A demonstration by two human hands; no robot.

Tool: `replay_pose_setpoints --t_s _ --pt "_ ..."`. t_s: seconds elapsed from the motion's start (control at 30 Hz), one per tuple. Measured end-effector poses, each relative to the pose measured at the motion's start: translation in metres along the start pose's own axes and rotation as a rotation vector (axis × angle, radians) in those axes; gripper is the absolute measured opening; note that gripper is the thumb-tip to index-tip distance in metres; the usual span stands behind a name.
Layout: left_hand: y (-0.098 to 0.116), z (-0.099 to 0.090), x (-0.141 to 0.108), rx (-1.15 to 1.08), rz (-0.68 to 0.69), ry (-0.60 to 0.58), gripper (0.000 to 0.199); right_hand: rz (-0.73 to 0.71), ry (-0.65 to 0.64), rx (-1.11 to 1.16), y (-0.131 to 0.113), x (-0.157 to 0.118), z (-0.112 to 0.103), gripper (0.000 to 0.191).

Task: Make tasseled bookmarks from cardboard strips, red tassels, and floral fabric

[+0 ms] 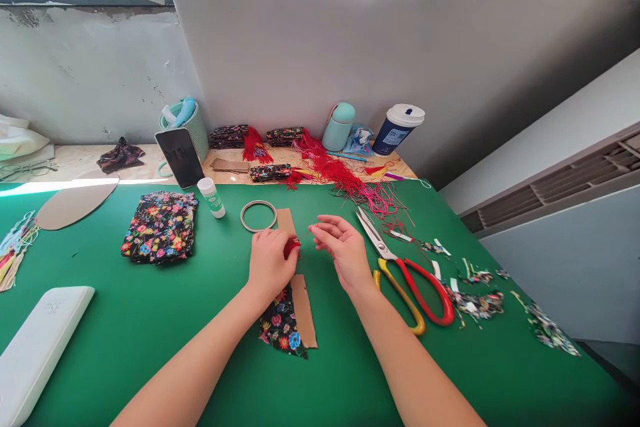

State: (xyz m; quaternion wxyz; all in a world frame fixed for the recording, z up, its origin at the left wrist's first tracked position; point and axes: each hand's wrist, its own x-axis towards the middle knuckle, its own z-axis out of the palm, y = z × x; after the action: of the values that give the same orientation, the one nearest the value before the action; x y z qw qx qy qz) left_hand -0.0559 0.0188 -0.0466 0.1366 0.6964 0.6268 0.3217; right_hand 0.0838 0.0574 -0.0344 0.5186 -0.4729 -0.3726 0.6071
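My left hand (273, 259) is closed on a small red piece, probably a tassel, over a brown cardboard strip (304, 313). Beneath that hand, black floral fabric (284, 325) lies partly on the strip. Just to the right, my right hand (341, 247) pinches a thin red thread between thumb and forefinger, its other fingers curled. The thread runs toward my left hand. A round hoop (259, 216) lies beyond my left hand. Scissors (390, 253) with red and yellow handles rest to the right of my right hand, blades parted slightly.
Folded floral fabric (161, 227), a glue stick (211, 198) and a phone (180, 157) are at the left. Red tassels (340, 173), a mint bottle (339, 127) and a lidded cup (399, 129) stand or lie behind. Fabric scraps (477, 303) are at the right, a white power bank (43, 353) front left.
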Motion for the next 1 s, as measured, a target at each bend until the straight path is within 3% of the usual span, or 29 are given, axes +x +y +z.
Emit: replay_pose_setpoints --t_s 0.13,0.23,0.37,0.6,0.83,1.0 --pt "0.002 -0.010 -0.002 -0.402 -0.148 0.108 0.010 -0.033 -0.002 -0.029 -0.002 -0.002 0.001 0.031" --pt "0.005 -0.014 -0.004 -0.716 -0.285 0.102 0.015 -0.056 -0.010 -0.050 -0.003 -0.005 0.004 0.024" --pt "0.011 -0.016 -0.006 -0.951 -0.364 0.084 0.020 -0.022 -0.044 -0.059 -0.002 -0.010 0.007 0.019" --pt "0.013 -0.018 -0.008 -1.079 -0.400 0.041 0.016 0.005 -0.118 -0.138 -0.002 -0.017 0.012 0.022" --pt "0.012 -0.019 -0.007 -1.171 -0.471 0.080 0.035 0.030 -0.173 -0.161 -0.004 -0.023 0.016 0.032" --pt "0.011 -0.019 -0.006 -1.211 -0.525 0.103 0.042 -0.052 -0.147 -0.210 -0.002 -0.024 0.016 0.029"
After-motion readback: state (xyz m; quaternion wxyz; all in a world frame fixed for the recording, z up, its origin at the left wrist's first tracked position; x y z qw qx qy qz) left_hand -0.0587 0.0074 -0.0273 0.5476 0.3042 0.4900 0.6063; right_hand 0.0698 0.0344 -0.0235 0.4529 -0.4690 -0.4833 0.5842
